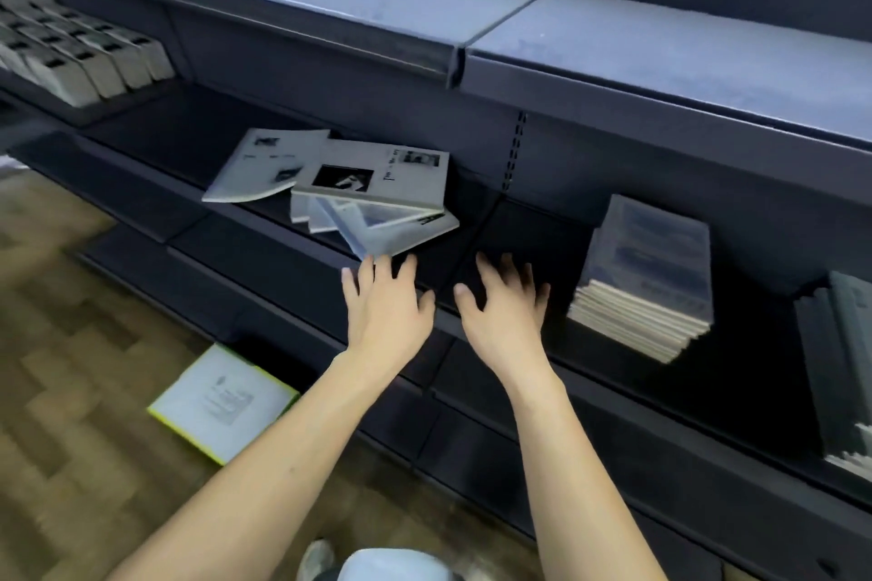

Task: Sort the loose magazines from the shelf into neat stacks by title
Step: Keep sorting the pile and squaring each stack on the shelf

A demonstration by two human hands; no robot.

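A loose heap of grey-white magazines [373, 184] lies askew on the dark middle shelf [509, 226], with one curled magazine [264, 165] lying flat to its left. My left hand [384, 302] reaches out with spread fingers, its fingertips just below the heap's lowest corner. My right hand [505, 302] hovers beside it over bare shelf, fingers spread, holding nothing. A neat stack of dark-covered magazines [646, 278] stands to the right of my right hand.
A row of grey books [80, 52] fills the upper left shelf. Another dark stack [844, 368] sits at the far right. A white booklet with a yellow edge [222, 401] lies on the wooden floor. An upper shelf [472, 24] overhangs.
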